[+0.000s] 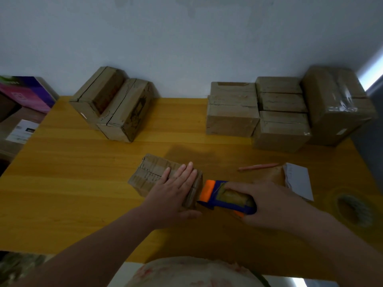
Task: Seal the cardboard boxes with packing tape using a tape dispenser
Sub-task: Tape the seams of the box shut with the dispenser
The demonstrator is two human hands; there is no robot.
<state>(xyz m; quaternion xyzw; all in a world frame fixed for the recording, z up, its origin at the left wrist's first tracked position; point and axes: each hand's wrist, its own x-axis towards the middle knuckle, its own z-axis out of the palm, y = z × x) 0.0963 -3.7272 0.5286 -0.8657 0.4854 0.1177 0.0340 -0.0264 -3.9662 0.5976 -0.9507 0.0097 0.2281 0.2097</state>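
Observation:
A small brown cardboard box (151, 175) lies in the middle of the yellow wooden table (72, 183). My left hand (176, 189) rests flat on the box's right half, fingers straight, thumb down its near side. My right hand (269, 201) grips a blue and orange tape dispenser (219, 196) holding a brown tape roll. The dispenser's orange front end touches the box's right end.
Two boxes (113, 104) stand at the back left. A group of boxes (259, 112) and a larger taped box (337, 106) stand at the back right. An orange pen (258, 167), a paper pad (298, 181) and a spare tape roll (354, 208) lie at right.

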